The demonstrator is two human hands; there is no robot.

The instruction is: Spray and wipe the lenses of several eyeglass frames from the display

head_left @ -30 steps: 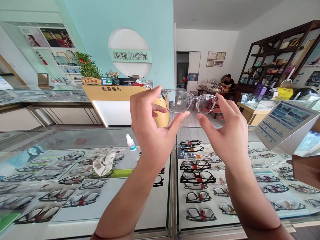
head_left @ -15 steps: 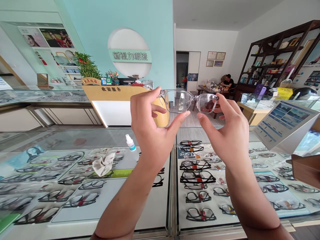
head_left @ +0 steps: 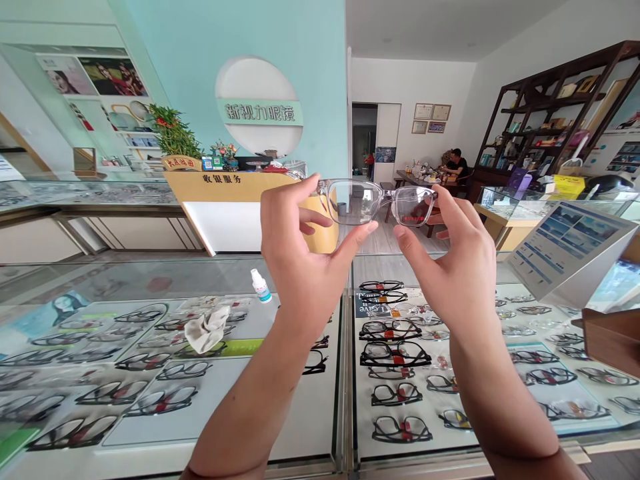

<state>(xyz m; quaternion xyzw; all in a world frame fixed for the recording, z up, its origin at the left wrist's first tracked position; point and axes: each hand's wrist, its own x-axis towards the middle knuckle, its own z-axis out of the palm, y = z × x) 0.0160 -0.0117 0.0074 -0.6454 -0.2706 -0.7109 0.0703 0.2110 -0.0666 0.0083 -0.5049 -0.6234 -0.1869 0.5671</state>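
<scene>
A pair of clear-framed glasses [head_left: 354, 203] is held up above the glass counter, its lenses facing me, with small red print on the right lens. My left hand [head_left: 307, 247] grips the frame's left side between thumb and fingers. At the right end, my right hand [head_left: 450, 253] pinches the rim, thumb below and index finger on top. Beneath, on the counter's left part, lie a crumpled pale cloth [head_left: 207, 329] and a small white spray bottle [head_left: 261, 287] with a blue label.
Rows of dark-framed glasses [head_left: 395, 353] fill the display case. A tilted white display box [head_left: 570, 250] and a brown wooden box [head_left: 613, 340] stand at the right. Behind are a cashier desk [head_left: 225, 217] and a seated person [head_left: 456, 163].
The glasses have tilted very slightly in my hands, and the red print on the lens has shifted a little. Both hands keep their hold.
</scene>
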